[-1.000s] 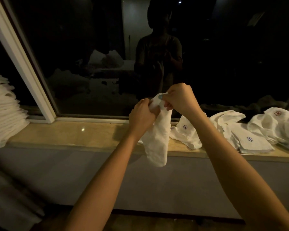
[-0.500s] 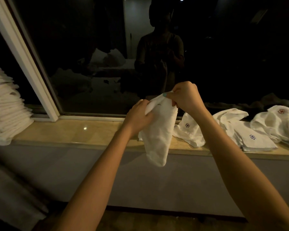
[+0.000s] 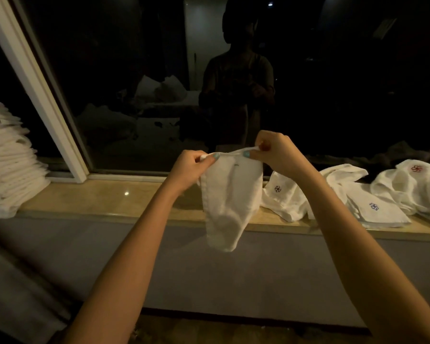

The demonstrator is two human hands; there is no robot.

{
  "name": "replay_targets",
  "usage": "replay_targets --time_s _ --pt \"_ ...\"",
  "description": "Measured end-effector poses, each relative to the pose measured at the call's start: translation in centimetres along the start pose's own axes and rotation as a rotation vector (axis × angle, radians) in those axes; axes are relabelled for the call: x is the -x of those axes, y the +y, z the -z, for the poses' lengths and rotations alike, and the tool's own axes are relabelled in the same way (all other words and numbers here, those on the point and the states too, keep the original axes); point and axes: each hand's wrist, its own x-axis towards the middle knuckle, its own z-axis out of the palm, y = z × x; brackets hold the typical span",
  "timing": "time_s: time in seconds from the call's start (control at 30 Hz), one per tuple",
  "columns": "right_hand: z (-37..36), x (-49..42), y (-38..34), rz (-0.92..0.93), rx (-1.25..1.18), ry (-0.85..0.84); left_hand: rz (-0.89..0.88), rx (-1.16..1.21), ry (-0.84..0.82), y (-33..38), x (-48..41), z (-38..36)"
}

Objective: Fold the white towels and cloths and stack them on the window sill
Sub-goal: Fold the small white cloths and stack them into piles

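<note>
A small white cloth [image 3: 230,202] hangs in the air in front of the window sill [image 3: 104,198]. My left hand [image 3: 190,170] pinches its top left corner and my right hand [image 3: 277,152] pinches its top right corner, so the top edge is stretched between them. The cloth's lower end droops below the sill's front edge. A tall stack of folded white towels [image 3: 9,162] stands on the sill at the far left. Several loose white cloths [image 3: 372,194] with small embroidered logos lie on the sill at the right.
A white window frame post [image 3: 37,88] rises left of centre behind the sill. The dark window glass [image 3: 159,83] reflects a person and the room. A grey curtain [image 3: 13,289] hangs at the lower left below the sill.
My hands have drawn apart along the cloth's top edge, spreading it from a bunched strip into a wider hanging sheet. The view has shifted slightly right.
</note>
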Motion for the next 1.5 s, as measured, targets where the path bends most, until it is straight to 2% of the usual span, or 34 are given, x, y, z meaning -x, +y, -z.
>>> replay_targets --time_s 0.13,0.23,0.53,0.63,0.7,0.83,0.97,1.23,1.33,1.5 --pt "0.3 0.6 0.3 0.071 -0.078 -0.122 0.055 0.043 -0.013 0.3 -0.2 0.5" --pt "0.3 0.7 0.4 0.033 -0.066 -0.159 0.072 0.019 -0.053 0.7 -0.2 0.8" --pt "0.0 1.4 1.5 0.009 -0.013 -0.129 -0.008 -0.263 -0.274 -0.2 0.1 0.8" --pt "-0.4 1.8 1.8 0.0 0.013 -0.19 0.009 -0.329 -0.332 -0.6 0.4 0.3" --pt "-0.7 2.1 2.1 -0.03 0.013 -0.253 0.001 -0.357 -0.313 -0.7 0.6 0.2" --pt "-0.4 2.7 2.6 -0.099 -0.164 -0.301 -0.024 -0.389 -0.246 -0.6 0.9 0.0" --pt "-0.5 2.6 3.1 -0.092 -0.073 -0.248 -0.057 -0.441 -0.235 -0.6 0.9 -0.2" --pt "-0.5 2.3 3.4 -0.08 -0.14 -0.1 -0.167 -0.405 -0.152 -0.3 0.5 -0.1" --pt "-0.1 1.9 3.4 -0.155 -0.26 -0.165 -0.191 -0.287 -0.114 0.2 0.4 0.1" --pt "1.5 0.9 2.5 -0.081 -0.242 -0.278 -0.184 -0.078 -0.147 1.3 -0.4 0.7"
